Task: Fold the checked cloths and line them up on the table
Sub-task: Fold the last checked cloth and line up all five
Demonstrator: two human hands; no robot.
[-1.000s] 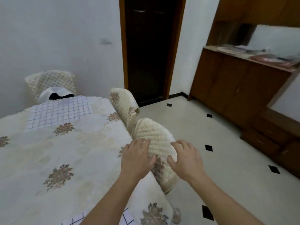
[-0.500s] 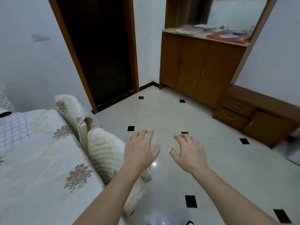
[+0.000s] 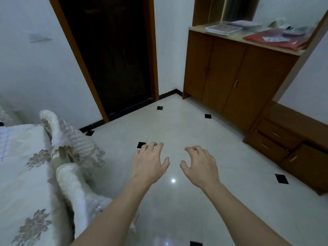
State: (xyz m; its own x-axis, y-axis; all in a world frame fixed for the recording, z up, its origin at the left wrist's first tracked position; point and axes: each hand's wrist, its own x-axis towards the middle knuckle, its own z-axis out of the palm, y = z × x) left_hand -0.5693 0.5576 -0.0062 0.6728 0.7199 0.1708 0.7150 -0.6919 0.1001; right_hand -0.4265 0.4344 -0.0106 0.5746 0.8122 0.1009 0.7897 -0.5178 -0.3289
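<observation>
Only a sliver of a white cloth with a blue check pattern (image 3: 5, 141) shows, lying on the table (image 3: 23, 183) at the far left edge of the view. My left hand (image 3: 149, 161) and my right hand (image 3: 199, 165) hover side by side over the tiled floor, to the right of the table. Both have their fingers spread and slightly bent, and neither holds anything. No other checked cloth is in sight.
The table wears a cream floral cover. Two chairs with quilted cream covers (image 3: 74, 144) (image 3: 76, 190) stand along its right side. A dark door (image 3: 113, 54) is ahead, and brown wooden cabinets (image 3: 236, 77) with papers on top line the right wall.
The view has swung right, away from the table and toward the floor and cabinets. Both hands left the quilted chair back and now hang over the floor, holding nothing.
</observation>
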